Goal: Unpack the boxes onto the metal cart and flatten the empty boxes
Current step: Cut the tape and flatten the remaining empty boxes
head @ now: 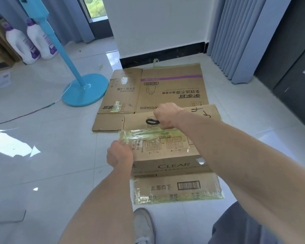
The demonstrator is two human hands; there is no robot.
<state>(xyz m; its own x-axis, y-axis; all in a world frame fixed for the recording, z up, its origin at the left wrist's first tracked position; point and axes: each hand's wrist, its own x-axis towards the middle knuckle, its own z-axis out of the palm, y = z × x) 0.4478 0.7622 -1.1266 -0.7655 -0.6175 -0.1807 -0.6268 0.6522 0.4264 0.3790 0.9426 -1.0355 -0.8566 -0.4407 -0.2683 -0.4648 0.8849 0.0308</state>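
Note:
A brown cardboard box printed "CLEAR" stands on the floor in front of me, with yellowish clear tape across its top seam. My left hand pinches the left end of that tape at the box's edge. My right hand grips a black-handled cutter over the top flap, just above the tape. Beyond it, a flattened cardboard box with a purple stripe lies flat on the tiles.
A blue fan stand with a round base is at the left, its cord trailing over the floor. Two white detergent bottles stand at the far left by more boxes. Grey curtains hang right. My shoe is below.

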